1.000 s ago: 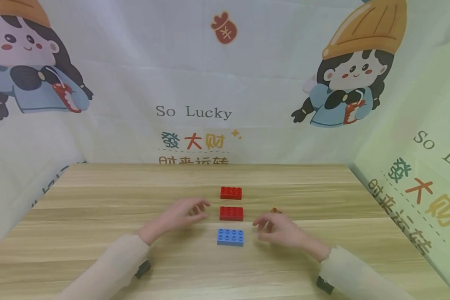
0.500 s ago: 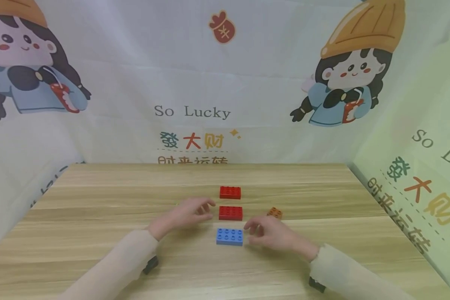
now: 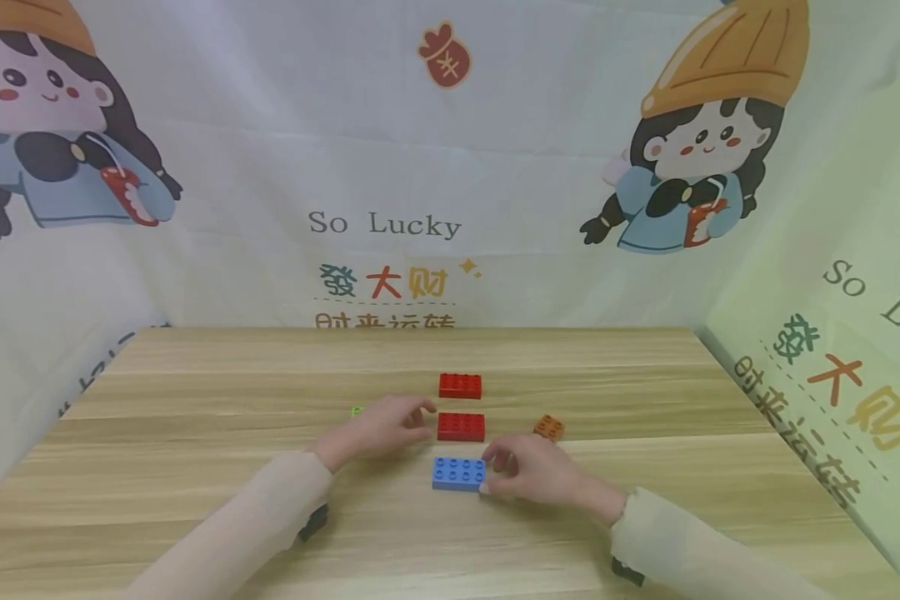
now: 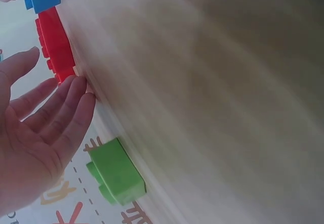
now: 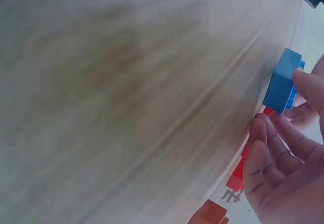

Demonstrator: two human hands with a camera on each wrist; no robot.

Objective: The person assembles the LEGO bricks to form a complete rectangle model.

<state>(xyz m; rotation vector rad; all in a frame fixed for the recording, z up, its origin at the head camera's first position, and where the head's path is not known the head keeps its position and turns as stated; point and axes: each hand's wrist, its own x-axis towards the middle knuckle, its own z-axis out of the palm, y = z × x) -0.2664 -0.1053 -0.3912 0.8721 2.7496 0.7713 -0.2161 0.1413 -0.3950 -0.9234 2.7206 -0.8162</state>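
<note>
Probably light and stiff, the blue rectangular plastic brick [image 3: 459, 474] suits pinching across its right end; there the right grip [image 3: 534, 471] curves loosely, unclosed; behind-left, the left grip [image 3: 388, 423] is relaxed, holding nothing.

blue brick [image 3: 459, 473]: smooth plastic | table [image 3: 217, 408]: wood-grained | backdrop [image 3: 540, 175]: creased cloth

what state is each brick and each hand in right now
Blue brick: flat, studs up, unstacked
Near red brick: flat, studs up, unstacked
Far red brick: flat, studs up, unstacked
Orange brick: studs up, turned askew
Green brick: studs up
Left hand: fingers relaxed, beside near red brick, contact unclear
Right hand: at blue brick's right end, grip unclear
</note>
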